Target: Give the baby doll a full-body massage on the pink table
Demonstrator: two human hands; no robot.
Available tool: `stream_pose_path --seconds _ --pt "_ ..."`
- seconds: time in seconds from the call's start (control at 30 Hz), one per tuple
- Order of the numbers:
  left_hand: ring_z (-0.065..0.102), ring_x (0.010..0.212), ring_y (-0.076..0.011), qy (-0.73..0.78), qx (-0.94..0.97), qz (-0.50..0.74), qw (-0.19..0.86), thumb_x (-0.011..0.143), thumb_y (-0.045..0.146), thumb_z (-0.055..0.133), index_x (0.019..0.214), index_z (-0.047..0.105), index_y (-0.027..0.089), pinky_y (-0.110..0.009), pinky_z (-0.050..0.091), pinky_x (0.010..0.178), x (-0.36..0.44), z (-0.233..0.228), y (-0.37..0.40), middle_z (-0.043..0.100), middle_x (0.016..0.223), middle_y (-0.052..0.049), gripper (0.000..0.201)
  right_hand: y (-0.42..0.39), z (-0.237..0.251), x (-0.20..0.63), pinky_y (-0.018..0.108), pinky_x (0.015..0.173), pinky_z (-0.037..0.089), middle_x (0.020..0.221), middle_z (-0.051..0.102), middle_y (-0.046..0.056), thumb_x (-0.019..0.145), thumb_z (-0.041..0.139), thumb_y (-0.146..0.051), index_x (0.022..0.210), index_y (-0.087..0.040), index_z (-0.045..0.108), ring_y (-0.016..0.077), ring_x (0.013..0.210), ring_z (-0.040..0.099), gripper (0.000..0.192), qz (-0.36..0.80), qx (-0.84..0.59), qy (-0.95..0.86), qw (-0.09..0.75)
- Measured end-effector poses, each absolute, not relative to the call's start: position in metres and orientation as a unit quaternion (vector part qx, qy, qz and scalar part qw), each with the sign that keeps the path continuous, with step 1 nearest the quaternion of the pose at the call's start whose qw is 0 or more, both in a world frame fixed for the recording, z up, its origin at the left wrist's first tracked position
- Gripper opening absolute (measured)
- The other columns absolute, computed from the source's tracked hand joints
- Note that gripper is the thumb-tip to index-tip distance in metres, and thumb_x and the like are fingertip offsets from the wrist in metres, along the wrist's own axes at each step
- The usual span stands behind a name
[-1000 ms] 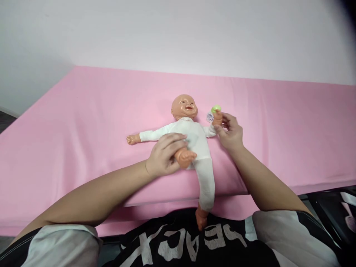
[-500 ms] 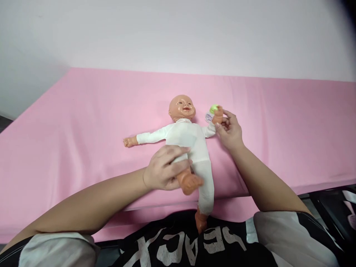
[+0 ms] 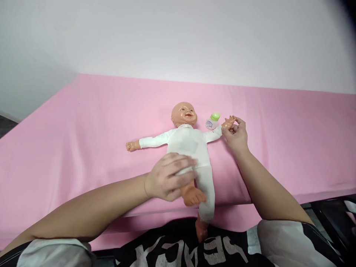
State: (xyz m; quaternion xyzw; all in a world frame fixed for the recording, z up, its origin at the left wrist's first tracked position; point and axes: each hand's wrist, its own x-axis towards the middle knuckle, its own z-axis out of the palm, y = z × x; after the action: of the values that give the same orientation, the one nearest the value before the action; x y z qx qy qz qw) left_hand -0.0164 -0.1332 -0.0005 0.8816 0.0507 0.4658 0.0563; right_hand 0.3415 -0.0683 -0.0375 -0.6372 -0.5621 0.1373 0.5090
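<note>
We are leaning over a pink worktop (image 3: 83,122) where a bald plastic doll (image 3: 189,142) in a white bodysuit is lying on its back, head away from us, arms stretching out to both sides, 1 leg hanging over the near edge. Our left hand (image 3: 167,181) is gripping the doll's bare leg by the hip. Our right hand (image 3: 236,133) is pinching the doll's hand. A small green-capped bottle (image 3: 212,121) is lying beside the head.

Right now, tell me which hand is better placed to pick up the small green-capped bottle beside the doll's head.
Right. The right hand holds the doll's hand just beside the bottle, while the left hand is wrapped on the doll's leg at the near edge of the pink table.
</note>
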Motion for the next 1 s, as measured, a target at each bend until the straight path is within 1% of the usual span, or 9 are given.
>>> stream_pose_path --seconds 0.13,0.27,0.37,0.5,0.6,0.67,0.8,0.9,1.0 --pt "0.072 0.123 -0.0316 0.139 0.86 0.485 0.074 0.093 0.029 0.07 0.137 0.064 0.023 -0.053 0.064 0.1 -0.021 -0.004 -0.106 0.072 0.135 -0.017 0.044 -0.081 -0.026 0.313 0.044 0.09 0.065 0.135 0.075 0.01 0.092 0.077 -0.048 0.149 -0.028 0.054 0.0258 0.104 0.076 0.065 0.096 -0.56 -0.643 0.514" --pt "0.073 0.122 -0.0299 0.164 0.852 0.486 0.109 0.094 0.026 0.073 0.137 0.064 0.022 -0.052 0.064 0.102 -0.019 -0.009 -0.092 0.072 0.134 -0.018 0.045 -0.093 -0.021 0.285 0.051 0.11 0.057 0.132 0.078 0.008 0.101 0.068 -0.039 0.137 -0.03 0.072 0.0287 0.122 0.072 0.038 0.06 -0.474 -0.795 0.373" --pt "0.072 0.127 -0.0304 0.161 0.849 0.491 0.113 0.094 0.026 0.074 0.139 0.063 0.022 -0.052 0.064 0.104 -0.017 -0.011 -0.091 0.071 0.138 -0.018 0.046 -0.097 -0.019 0.276 0.052 0.114 0.054 0.135 0.078 0.006 0.104 0.064 -0.039 0.137 -0.03 0.073 0.0283 0.127 0.071 0.035 0.065 -0.47 -0.815 0.334" --pt "0.073 0.127 -0.0311 0.134 0.854 0.495 0.092 0.093 0.035 0.077 0.139 0.062 0.024 -0.05 0.066 0.101 -0.017 -0.007 -0.1 0.071 0.137 -0.018 0.05 -0.092 -0.02 0.289 0.048 0.104 0.06 0.132 0.079 0.007 0.099 0.07 -0.05 0.138 -0.028 0.071 0.0283 0.117 0.075 0.044 0.095 -0.529 -0.745 0.395" --pt "0.077 0.116 -0.0289 0.087 0.866 0.484 0.089 0.092 0.045 0.079 0.136 0.063 0.026 -0.043 0.069 0.091 -0.014 -0.003 -0.118 0.076 0.125 -0.014 0.05 -0.081 -0.025 0.31 0.041 0.089 0.064 0.126 0.079 0.01 0.096 0.069 -0.054 0.154 -0.024 0.054 0.0243 0.098 0.077 0.067 0.144 -0.588 -0.639 0.475" --pt "0.079 0.107 -0.0251 0.037 0.88 0.462 0.104 0.095 0.048 0.074 0.133 0.065 0.026 -0.039 0.068 0.087 -0.01 -0.002 -0.133 0.079 0.115 -0.01 0.044 -0.073 -0.029 0.327 0.041 0.084 0.064 0.116 0.081 0.01 0.095 0.069 -0.053 0.161 -0.022 0.043 0.0234 0.088 0.076 0.078 0.163 -0.64 -0.577 0.481" --pt "0.078 0.098 -0.0225 -0.062 0.924 0.366 0.087 0.098 0.046 0.07 0.12 0.072 0.026 -0.036 0.066 0.09 -0.003 -0.003 -0.159 0.079 0.107 -0.009 0.031 -0.063 -0.034 0.352 0.049 0.09 0.06 0.105 0.081 0.012 0.091 0.069 -0.052 0.163 -0.014 0.04 0.0307 0.093 0.076 0.087 0.154 -0.753 -0.528 0.361" --pt "0.075 0.095 -0.0234 -0.085 0.952 0.287 0.068 0.095 0.039 0.074 0.115 0.074 0.027 -0.039 0.062 0.089 0.0 -0.006 -0.165 0.078 0.106 -0.009 0.023 -0.064 -0.035 0.357 0.051 0.095 0.058 0.115 0.08 0.019 0.093 0.066 -0.054 0.159 -0.012 0.049 0.0367 0.104 0.075 0.08 0.112 -0.774 -0.557 0.28" --pt "0.072 0.097 -0.0256 -0.09 0.956 0.259 0.106 0.092 0.055 0.078 0.119 0.072 0.025 -0.042 0.06 0.09 0.0 -0.008 -0.164 0.077 0.107 -0.011 0.04 -0.068 -0.032 0.353 0.049 0.095 0.057 0.121 0.079 0.024 0.097 0.061 -0.055 0.159 -0.01 0.05 0.0386 0.107 0.076 0.077 0.081 -0.774 -0.577 0.249"
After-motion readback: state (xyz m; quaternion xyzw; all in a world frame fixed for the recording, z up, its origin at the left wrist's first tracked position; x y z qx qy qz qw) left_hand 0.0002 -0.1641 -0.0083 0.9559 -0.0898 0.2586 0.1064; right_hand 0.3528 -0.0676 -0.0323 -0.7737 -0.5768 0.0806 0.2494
